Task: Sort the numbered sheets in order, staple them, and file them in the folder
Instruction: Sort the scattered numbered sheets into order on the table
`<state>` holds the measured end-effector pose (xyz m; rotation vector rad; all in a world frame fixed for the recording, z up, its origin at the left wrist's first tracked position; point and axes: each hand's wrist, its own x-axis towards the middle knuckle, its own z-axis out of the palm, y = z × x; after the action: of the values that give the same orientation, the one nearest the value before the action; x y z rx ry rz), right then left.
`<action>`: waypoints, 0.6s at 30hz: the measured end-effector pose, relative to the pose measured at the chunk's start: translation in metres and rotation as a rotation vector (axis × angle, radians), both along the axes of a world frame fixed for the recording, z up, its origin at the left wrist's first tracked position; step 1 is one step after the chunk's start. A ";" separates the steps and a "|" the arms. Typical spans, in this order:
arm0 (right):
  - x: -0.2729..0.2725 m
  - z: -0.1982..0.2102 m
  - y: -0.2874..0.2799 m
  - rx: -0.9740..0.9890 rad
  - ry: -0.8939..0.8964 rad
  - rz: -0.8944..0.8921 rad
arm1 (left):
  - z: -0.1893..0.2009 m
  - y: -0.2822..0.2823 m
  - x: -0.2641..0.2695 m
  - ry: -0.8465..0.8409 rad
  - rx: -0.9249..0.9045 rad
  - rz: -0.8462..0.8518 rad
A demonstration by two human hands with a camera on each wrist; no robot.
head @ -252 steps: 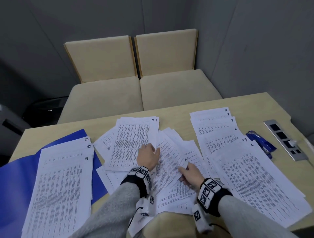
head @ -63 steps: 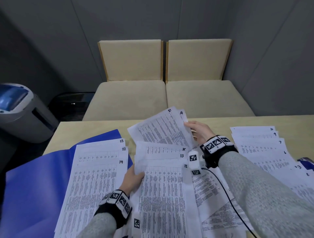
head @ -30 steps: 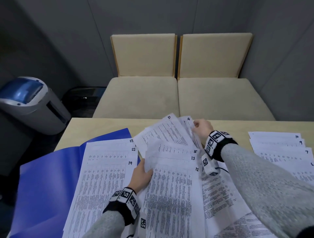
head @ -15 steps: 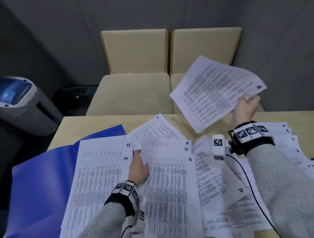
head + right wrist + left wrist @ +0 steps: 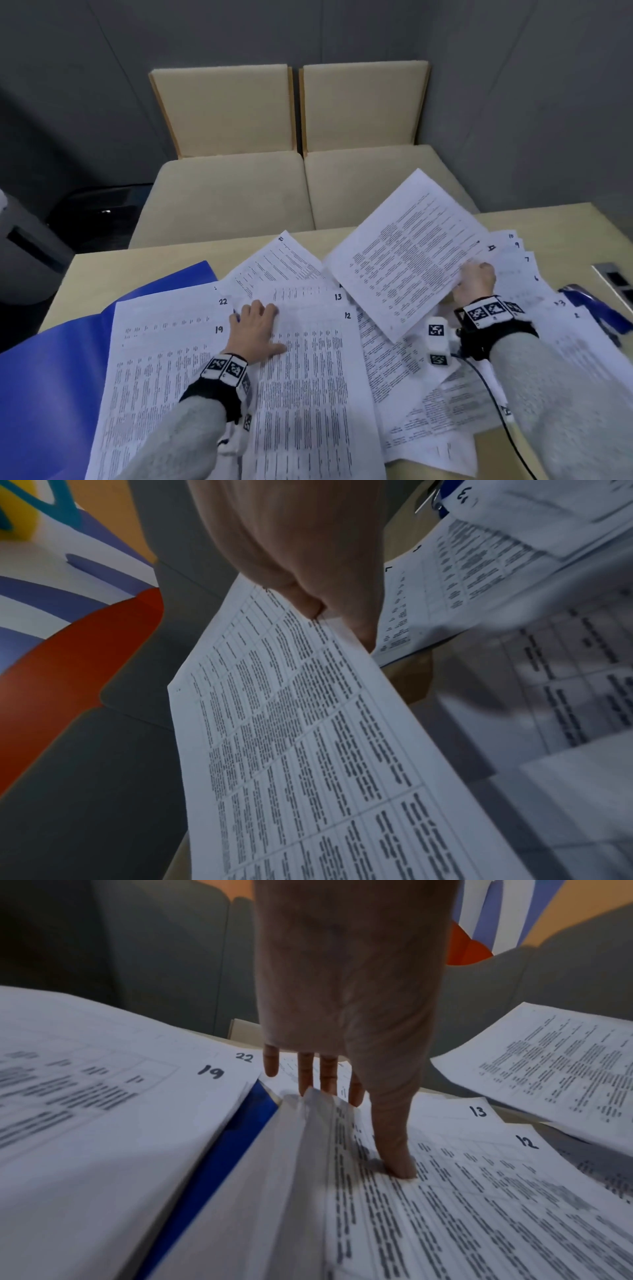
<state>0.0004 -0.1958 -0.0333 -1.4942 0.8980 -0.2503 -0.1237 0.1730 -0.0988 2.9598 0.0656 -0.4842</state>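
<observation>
At frame left we find the folder [image 5: 44,394] under the sheet marked 19 [image 5: 154,377]. Sheet 12 [image 5: 308,394] fills lower centre, sheet 13 [image 5: 318,296] behind it. Sheet 4 [image 5: 407,253] sits upper right, the stapler [image 5: 596,308] at the right edge.

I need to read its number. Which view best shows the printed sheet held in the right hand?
Head view: the whole white printed sheet shows, marked 4. Right wrist shows its text, no number; left wrist only one corner.
</observation>
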 end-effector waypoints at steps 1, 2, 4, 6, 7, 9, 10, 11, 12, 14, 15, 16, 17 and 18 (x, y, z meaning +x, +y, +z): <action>-0.003 0.001 0.001 0.023 0.014 0.002 | 0.000 -0.001 0.002 0.006 -0.002 0.007; -0.004 -0.001 0.002 0.047 -0.005 -0.007 | 0.001 -0.001 0.003 0.016 -0.002 0.014; -0.006 0.002 0.004 0.034 -0.012 -0.027 | 0.005 -0.001 0.005 0.032 0.003 0.023; -0.004 0.002 0.001 0.049 -0.005 -0.028 | 0.007 -0.001 0.005 0.028 0.005 0.020; -0.003 0.000 -0.001 0.031 0.001 -0.025 | 0.007 -0.001 0.005 0.022 0.000 0.018; -0.002 0.001 -0.007 0.033 0.017 -0.029 | 0.006 -0.002 0.002 0.001 -0.012 0.002; -0.002 0.003 -0.010 0.054 0.012 -0.036 | 0.006 -0.002 0.001 -0.014 -0.011 -0.014; -0.001 0.003 -0.014 0.072 -0.001 -0.041 | 0.005 -0.002 -0.001 -0.032 -0.007 -0.032; -0.002 0.004 -0.017 0.076 0.020 -0.048 | 0.004 -0.003 -0.003 -0.050 -0.007 -0.047; -0.002 0.006 -0.022 0.069 0.051 -0.054 | 0.003 -0.002 -0.007 -0.082 -0.030 -0.061; -0.002 0.006 -0.024 0.078 0.020 -0.045 | 0.003 -0.002 -0.007 -0.088 -0.047 -0.064; -0.002 0.006 -0.023 0.079 0.016 -0.019 | 0.004 -0.002 -0.008 -0.083 -0.061 -0.064; -0.003 0.006 -0.022 0.082 0.012 -0.008 | 0.005 -0.002 -0.008 -0.067 -0.073 -0.062; -0.001 0.004 -0.023 0.069 0.006 0.002 | 0.006 -0.001 -0.007 -0.041 -0.078 -0.058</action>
<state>-0.0009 -0.2187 -0.0295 -1.4328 0.9016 -0.2117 -0.1304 0.1717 -0.0931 2.9003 -0.0433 -0.4236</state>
